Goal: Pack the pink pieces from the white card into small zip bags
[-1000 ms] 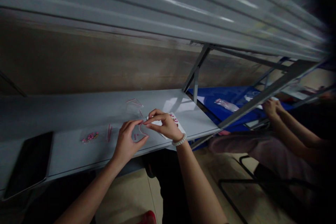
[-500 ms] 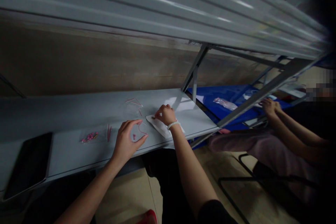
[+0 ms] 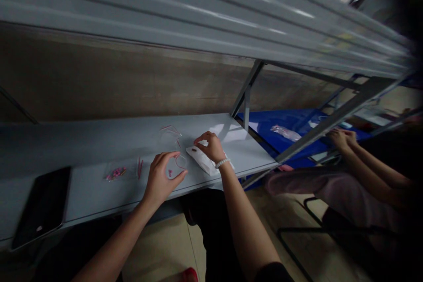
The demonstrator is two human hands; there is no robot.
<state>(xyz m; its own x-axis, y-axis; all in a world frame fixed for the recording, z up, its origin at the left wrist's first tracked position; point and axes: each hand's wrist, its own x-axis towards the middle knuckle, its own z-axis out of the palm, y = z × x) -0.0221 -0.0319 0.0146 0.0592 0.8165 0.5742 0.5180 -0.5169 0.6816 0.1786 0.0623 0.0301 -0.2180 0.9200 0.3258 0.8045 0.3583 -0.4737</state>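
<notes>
My left hand (image 3: pixel 163 174) is curved into a C, thumb and index finger pressing the edges of a small clear zip bag (image 3: pixel 180 162) so that its red-lined mouth bows. Small pink pieces (image 3: pixel 170 172) show within the curve of that hand; whether they lie inside the bag I cannot tell. My right hand (image 3: pixel 211 146), with a pale bead bracelet on the wrist, is just above a white packet (image 3: pixel 206 163). Its fingertips are pinched together; anything between them is too small to make out. A small dark piece (image 3: pixel 194 150) lies on the packet near those fingertips.
Left on the grey table lie a clear bag of pink beads (image 3: pixel 118 172), red-striped zip bags (image 3: pixel 139 168) and a black tablet (image 3: pixel 42 205). More clear bags (image 3: pixel 170 134) lie behind my left hand. Rightward, past a metal strut (image 3: pixel 246 92), another person's hands (image 3: pixel 342 137) work at a blue table.
My right hand has lifted slightly off the white packet, its fingertips now a little above the dark piece. The left hand keeps its curve on the bag. The whole view has shifted slightly.
</notes>
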